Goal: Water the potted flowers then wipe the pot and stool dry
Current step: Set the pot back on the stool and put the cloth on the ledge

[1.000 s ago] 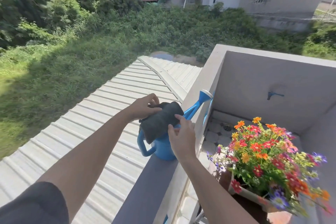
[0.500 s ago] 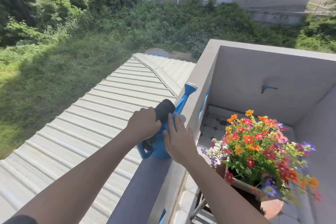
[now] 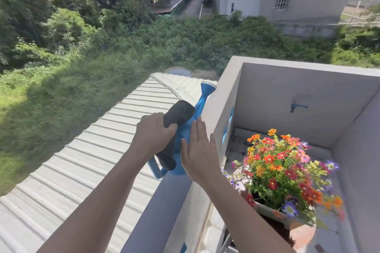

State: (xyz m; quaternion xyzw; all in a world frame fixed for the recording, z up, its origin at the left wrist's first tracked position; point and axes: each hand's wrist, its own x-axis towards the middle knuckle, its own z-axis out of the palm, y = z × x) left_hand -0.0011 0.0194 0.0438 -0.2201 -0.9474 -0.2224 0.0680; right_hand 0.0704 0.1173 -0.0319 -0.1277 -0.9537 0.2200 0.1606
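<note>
A blue watering can [image 3: 202,98] stands on the grey parapet ledge [image 3: 164,201], spout pointing away. My left hand [image 3: 153,133] is closed around a rolled dark grey cloth [image 3: 178,113] lying over the can's top. Flat against the can's right side rests my right hand [image 3: 198,152], fingers straight and together. Down to the right, orange, red and purple flowers [image 3: 281,170] fill a white-rimmed terracotta pot [image 3: 302,232]. The stool under the pot is almost hidden; only a bit of metal frame [image 3: 226,240] shows.
A corrugated metal roof [image 3: 82,166] slopes away left of the ledge, with grass beyond. Right of the ledge is a small walled balcony with a tiled floor [image 3: 236,150] and a blue tap [image 3: 296,107] on the far wall.
The cloth, held between both hands one second ago, is now gripped by my left hand alone. My right hand has let go and lies flat against the can.
</note>
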